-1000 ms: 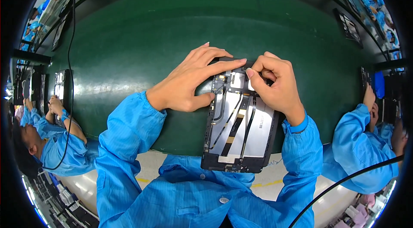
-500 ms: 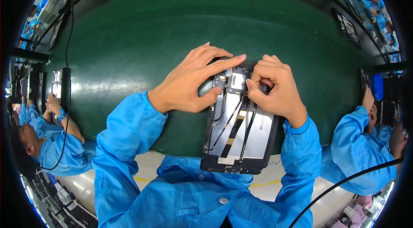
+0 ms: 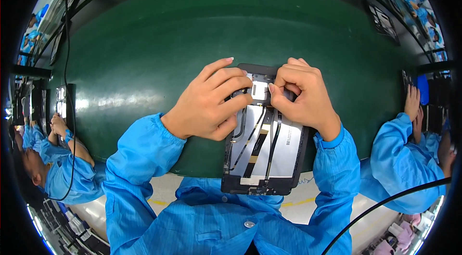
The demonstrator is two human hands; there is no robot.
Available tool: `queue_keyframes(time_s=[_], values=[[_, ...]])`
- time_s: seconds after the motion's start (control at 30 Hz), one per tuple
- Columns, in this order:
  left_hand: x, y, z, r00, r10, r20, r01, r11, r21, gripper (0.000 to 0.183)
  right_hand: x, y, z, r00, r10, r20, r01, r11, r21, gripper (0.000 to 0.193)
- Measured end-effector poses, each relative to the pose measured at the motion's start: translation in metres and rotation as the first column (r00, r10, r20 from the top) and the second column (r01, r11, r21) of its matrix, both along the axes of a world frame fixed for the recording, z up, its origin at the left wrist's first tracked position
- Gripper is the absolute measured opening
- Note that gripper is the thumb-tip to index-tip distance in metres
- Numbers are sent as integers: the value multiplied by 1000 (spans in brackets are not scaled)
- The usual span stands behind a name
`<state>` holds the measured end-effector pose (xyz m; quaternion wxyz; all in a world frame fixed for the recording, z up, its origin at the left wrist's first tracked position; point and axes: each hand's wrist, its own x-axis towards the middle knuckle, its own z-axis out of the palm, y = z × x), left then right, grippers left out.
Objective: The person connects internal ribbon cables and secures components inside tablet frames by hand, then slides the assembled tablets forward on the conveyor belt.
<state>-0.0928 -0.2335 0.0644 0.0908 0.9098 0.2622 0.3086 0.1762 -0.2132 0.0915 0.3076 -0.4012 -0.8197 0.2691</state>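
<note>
An opened tablet (image 3: 288, 159) with a silver back panel, dark frame and thin black ribbon cables lies in front of me. Its lower end reaches past the table's near edge. My left hand (image 3: 207, 103) spreads bent fingers over the tablet's upper left, fingertips resting by a pale metal plate (image 3: 260, 90); the thumb is partly hidden beside the left edge. On the upper right, my right hand (image 3: 305, 94) is curled closed, thumb tip at the plate's right side. Whatever lies between its thumb and finger is hidden.
The green table (image 3: 192, 29) spreads out beyond the tablet. One dark device (image 3: 383, 21) leans at the far right, and another (image 3: 61, 101) is by a co-worker at left. A second co-worker's hand (image 3: 412, 102) is at right. A black cable (image 3: 394, 197) crosses the lower right.
My left hand's fingers have bent and drawn in, uncovering more of the tablet's top edge. The tablet appears slightly further left, turned a little. My right hand stays curled at the upper right.
</note>
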Motion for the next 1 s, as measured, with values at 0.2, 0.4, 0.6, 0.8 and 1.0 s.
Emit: queue_keyframes(time_s=[0.2, 0.4, 0.6, 0.8, 1.0], values=[[7, -1, 2, 1000, -16, -17, 15, 996, -92, 37, 2, 1, 0, 1000, 0, -5, 0, 1000, 16, 21], [10, -6, 3, 999, -29, 27, 32, 987, -160, 34, 0, 2, 1, 999, 11, -44, -9, 999, 38, 22], [13, -6, 3, 996, -56, 64, 68, 979, -192, 28, 4, 2, 0, 998, 17, -55, -15, 1000, 22, 22], [12, -6, 7, 988, -66, 138, 75, 995, -60, 13, 7, 3, 3, 998, 23, -52, -21, 999, 24, 24], [5, 1, 10, 984, -37, 173, 27, 998, 58, 14, 8, 4, 6, 998, 34, -45, -33, 999, 17, 24]])
